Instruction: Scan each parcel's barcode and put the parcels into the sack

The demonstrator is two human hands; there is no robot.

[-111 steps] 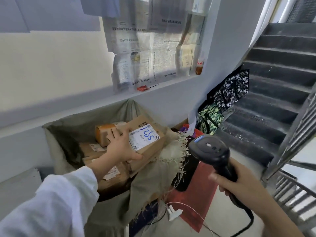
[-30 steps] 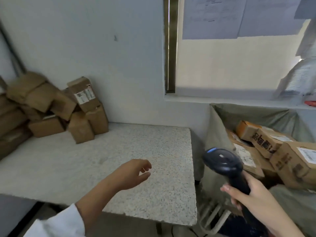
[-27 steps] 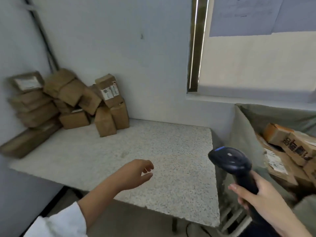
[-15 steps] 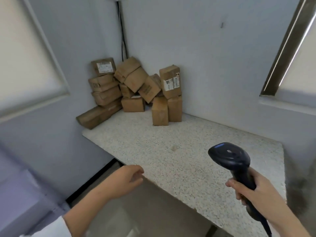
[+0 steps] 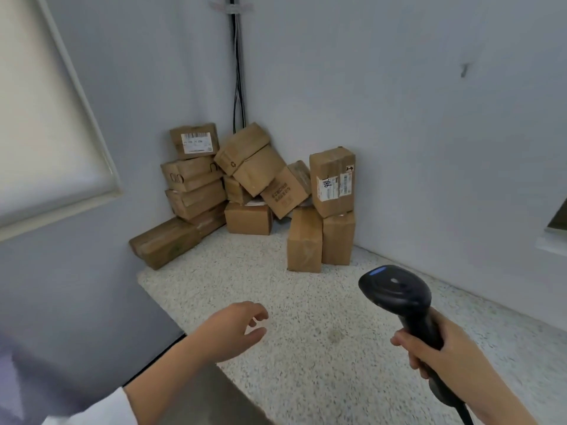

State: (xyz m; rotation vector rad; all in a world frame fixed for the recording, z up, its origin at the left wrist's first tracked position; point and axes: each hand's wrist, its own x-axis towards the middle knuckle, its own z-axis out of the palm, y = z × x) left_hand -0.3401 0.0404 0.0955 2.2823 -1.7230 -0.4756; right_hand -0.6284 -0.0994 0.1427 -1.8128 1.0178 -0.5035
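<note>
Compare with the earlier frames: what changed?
The left hand let go of the parcel it was setting in the sack and now reaches empty over the table toward the piled parcels. The view swung left, so the sack is out of frame. The right hand still holds the scanner; the pile looks undisturbed.

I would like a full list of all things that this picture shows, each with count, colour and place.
brown cardboard parcels: about fourteen, brown, piled in the table's far corner; at least two show white labels.
speckled stone tabletop: one, white-grey, foreground.
black cables: one bundle, black, down the wall corner above the pile.
pale framed window: one, cream, left wall.
black handheld barcode scanner: one, black, in the right hand.
white sleeve: one, white, left forearm.
left hand: one, empty, fingers loosely curled, over the table's near edge.
right hand: one, grips the scanner's handle.
</note>
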